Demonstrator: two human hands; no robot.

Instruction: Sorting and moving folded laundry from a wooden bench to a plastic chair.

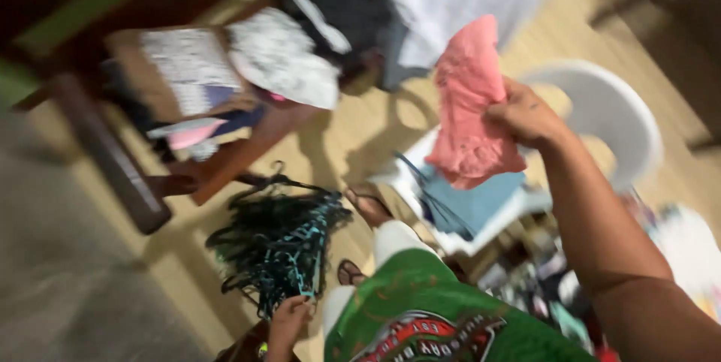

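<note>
Above white plastic chair point(616, 118): right hand point(526, 116) raised, fingers pinched shut on pink cloth point(469, 103), cloth hanging over blue garment point(481, 204) on chair seat. Down low, left hand point(289, 317) curled around teal hanger in hanger pile point(278, 245) on floor. Frame blurred.

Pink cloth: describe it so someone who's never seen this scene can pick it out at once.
Find the white plastic chair on the wooden floor at upper right. Just left of it, the right hand holds the pink cloth up in the air, above the blue cloth lying on the chair's seat. It is the only salmon-pink piece that hangs from a hand; the other clothes lie in piles.
</note>
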